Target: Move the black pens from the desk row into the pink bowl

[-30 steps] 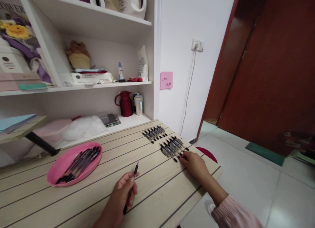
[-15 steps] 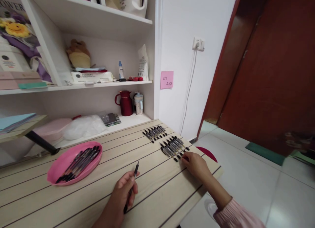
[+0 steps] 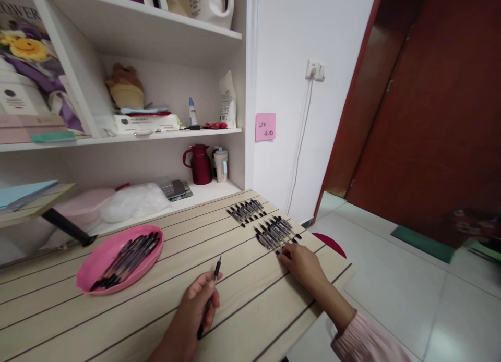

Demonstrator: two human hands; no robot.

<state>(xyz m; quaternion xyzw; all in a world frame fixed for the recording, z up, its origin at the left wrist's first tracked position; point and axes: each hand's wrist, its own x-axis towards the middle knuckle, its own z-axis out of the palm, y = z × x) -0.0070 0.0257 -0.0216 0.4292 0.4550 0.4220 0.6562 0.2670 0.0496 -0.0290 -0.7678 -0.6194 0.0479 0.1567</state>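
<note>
My left hand (image 3: 194, 312) is closed around a black pen (image 3: 209, 295) that points up and away over the slatted wooden table (image 3: 242, 304). My right hand (image 3: 300, 263) rests on the table at the near end of a row of black pens (image 3: 274, 233), its fingertips touching the closest pens; its fingers are bent and mostly hidden. A second row of black pens (image 3: 246, 210) lies just behind the first. A pink oval tray (image 3: 96, 257) holding several more black pens stands to the left.
White shelves behind the table carry a red jug (image 3: 199, 165), a small cup, a clear bag, books and a plush toy. A pink note (image 3: 265, 127) and a plugged socket are on the wall. The table edge drops to a tiled floor on the right.
My right hand has slid a little left along the near ends of the front row of pens. The left hand and its pen have stayed put.
</note>
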